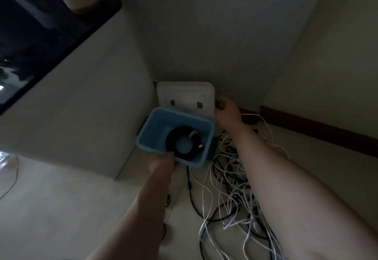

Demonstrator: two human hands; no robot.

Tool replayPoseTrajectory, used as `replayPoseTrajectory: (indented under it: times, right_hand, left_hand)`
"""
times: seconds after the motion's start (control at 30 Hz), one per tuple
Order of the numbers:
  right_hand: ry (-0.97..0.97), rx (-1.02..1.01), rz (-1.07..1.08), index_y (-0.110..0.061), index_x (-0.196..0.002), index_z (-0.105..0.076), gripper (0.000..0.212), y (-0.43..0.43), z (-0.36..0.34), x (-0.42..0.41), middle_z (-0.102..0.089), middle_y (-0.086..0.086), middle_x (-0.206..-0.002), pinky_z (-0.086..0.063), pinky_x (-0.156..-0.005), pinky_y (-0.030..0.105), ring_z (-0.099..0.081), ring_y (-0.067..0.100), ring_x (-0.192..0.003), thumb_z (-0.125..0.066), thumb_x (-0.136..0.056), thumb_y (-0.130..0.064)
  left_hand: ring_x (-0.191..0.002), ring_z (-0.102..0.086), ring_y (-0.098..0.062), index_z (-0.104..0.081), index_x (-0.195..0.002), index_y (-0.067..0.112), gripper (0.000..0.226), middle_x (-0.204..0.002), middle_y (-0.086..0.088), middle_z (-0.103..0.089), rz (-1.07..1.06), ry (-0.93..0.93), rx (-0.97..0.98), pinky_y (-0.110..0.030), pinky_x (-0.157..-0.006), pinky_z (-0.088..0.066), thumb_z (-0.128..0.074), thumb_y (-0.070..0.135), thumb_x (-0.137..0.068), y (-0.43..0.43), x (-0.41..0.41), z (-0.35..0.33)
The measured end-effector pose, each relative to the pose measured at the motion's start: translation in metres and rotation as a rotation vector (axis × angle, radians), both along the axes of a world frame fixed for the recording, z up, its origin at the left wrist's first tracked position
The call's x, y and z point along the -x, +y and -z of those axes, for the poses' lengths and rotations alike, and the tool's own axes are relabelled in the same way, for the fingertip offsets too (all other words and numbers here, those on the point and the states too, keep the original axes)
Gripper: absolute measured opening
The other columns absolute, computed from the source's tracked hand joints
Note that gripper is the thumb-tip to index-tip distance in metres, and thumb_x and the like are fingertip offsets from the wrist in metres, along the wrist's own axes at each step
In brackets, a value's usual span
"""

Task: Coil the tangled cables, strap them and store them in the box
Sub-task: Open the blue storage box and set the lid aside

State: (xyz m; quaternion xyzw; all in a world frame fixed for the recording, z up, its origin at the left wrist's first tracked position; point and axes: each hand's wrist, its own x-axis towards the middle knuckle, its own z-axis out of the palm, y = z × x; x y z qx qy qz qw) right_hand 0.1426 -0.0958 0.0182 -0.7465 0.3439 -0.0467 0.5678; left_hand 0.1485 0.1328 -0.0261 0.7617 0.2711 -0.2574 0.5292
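A blue box stands open on the floor in a corner, its white lid tipped back against the wall. Inside lies a black coiled cable with a yellowish strap across it. My left hand grips the box's near rim, thumb over the edge. My right hand is at the lid's right edge, fingers curled on it. A tangle of white and black cables is spread on the floor to the right of the box, partly hidden under my right forearm.
A pale cabinet side stands close on the left of the box, with a dark countertop above. A dark red skirting board runs along the right wall. A thin cable trails at the far left.
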Motion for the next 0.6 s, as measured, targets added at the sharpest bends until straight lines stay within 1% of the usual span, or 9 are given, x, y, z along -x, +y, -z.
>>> replayPoseTrajectory:
  times: [0.03, 0.13, 0.23, 0.3, 0.33, 0.4, 0.5, 0.53, 0.6]
  right_hand:
    - [-0.009, 0.004, 0.012, -0.012, -0.129, -0.061, 0.032, 0.001, 0.004, 0.003, -0.063, 0.002, -0.124, -0.049, -0.091, 0.029, -0.060, 0.020, -0.109, -0.055, -0.098, -0.020]
    - [0.017, 0.038, 0.159, -0.009, -0.138, -0.053, 0.041, 0.001, 0.015, 0.032, -0.056, -0.001, -0.126, -0.040, -0.082, 0.017, -0.054, 0.016, -0.107, -0.050, -0.098, -0.013]
    - [0.188, 0.070, 0.170, -0.010, -0.131, -0.058, 0.034, -0.006, 0.024, 0.076, -0.061, 0.002, -0.122, -0.042, -0.083, 0.024, -0.057, 0.018, -0.100, -0.054, -0.098, -0.015]
    - [0.290, 0.076, 0.126, -0.013, -0.121, -0.064, 0.025, -0.009, 0.028, 0.114, -0.068, 0.007, -0.114, -0.044, -0.068, 0.025, -0.061, 0.018, -0.085, -0.053, -0.099, -0.019]
    - [0.327, 0.080, 0.099, -0.015, -0.116, -0.065, 0.022, -0.010, 0.029, 0.132, -0.068, 0.008, -0.106, -0.041, -0.059, 0.024, -0.060, 0.017, -0.076, -0.050, -0.101, -0.020]
    - [0.370, 0.095, 0.056, -0.017, -0.100, -0.063, 0.018, -0.011, 0.027, 0.172, -0.064, 0.007, -0.088, -0.037, -0.054, 0.024, -0.060, 0.023, -0.069, -0.046, -0.100, -0.016]
    - [0.426, 0.120, 0.030, -0.007, -0.084, -0.064, 0.020, -0.011, 0.022, 0.227, -0.063, 0.018, -0.086, -0.034, -0.056, 0.026, -0.064, 0.032, -0.072, -0.049, -0.096, -0.011]
    - [0.443, 0.122, 0.022, -0.009, -0.078, -0.063, 0.021, -0.011, 0.021, 0.241, -0.064, 0.019, -0.085, -0.036, -0.056, 0.028, -0.064, 0.029, -0.068, -0.051, -0.095, -0.011]
    - [0.459, 0.109, 0.031, -0.011, -0.073, -0.063, 0.022, -0.008, 0.022, 0.274, -0.068, 0.017, -0.080, -0.043, -0.061, 0.033, -0.062, 0.027, -0.067, -0.052, -0.092, -0.010]
  left_hand:
    - [-0.098, -0.067, -0.028, -0.064, -0.115, 0.004, 0.025, -0.108, -0.012, -0.069, 0.024, -0.018, -0.002, -0.039, -0.084, -0.059, -0.067, 0.017, -0.094, -0.004, 0.000, 0.000]
    - [-0.089, -0.068, -0.026, -0.059, -0.118, 0.011, 0.027, -0.105, -0.010, -0.068, -0.055, -0.019, 0.114, -0.035, -0.074, -0.060, -0.067, 0.025, -0.096, -0.007, 0.007, -0.008]
    - [-0.085, -0.068, -0.030, -0.057, -0.108, 0.011, 0.020, -0.099, -0.013, -0.067, -0.098, 0.085, 0.153, -0.041, -0.074, -0.059, -0.057, 0.029, -0.101, -0.002, 0.026, -0.015]
    - [-0.071, -0.063, -0.026, -0.058, -0.094, 0.009, 0.017, -0.088, -0.012, -0.064, -0.042, 0.129, 0.101, -0.035, -0.064, -0.053, -0.051, 0.022, -0.103, 0.001, 0.048, -0.018]
    - [-0.065, -0.059, -0.024, -0.058, -0.086, 0.011, 0.019, -0.082, -0.010, -0.062, -0.005, 0.151, 0.095, -0.031, -0.060, -0.049, -0.050, 0.017, -0.102, 0.001, 0.061, -0.020]
    - [-0.063, -0.057, -0.021, -0.057, -0.079, 0.015, 0.022, -0.080, -0.007, -0.061, 0.136, 0.180, 0.063, -0.027, -0.059, -0.047, -0.050, 0.012, -0.100, -0.001, 0.090, -0.027]
    - [-0.059, -0.060, -0.022, -0.062, -0.075, 0.012, 0.021, -0.080, -0.011, -0.065, 0.327, 0.173, -0.036, -0.029, -0.060, -0.050, -0.055, 0.010, -0.094, -0.008, 0.131, -0.034]
    - [-0.064, -0.064, -0.025, -0.065, -0.077, 0.010, 0.018, -0.083, -0.013, -0.067, 0.409, 0.157, -0.078, -0.034, -0.065, -0.055, -0.056, 0.011, -0.092, -0.011, 0.141, -0.035]
    - [-0.088, -0.071, -0.031, -0.072, -0.092, 0.007, 0.016, -0.097, -0.017, -0.072, 0.608, 0.100, -0.179, -0.040, -0.083, -0.057, -0.058, 0.014, -0.090, -0.016, 0.166, -0.036]
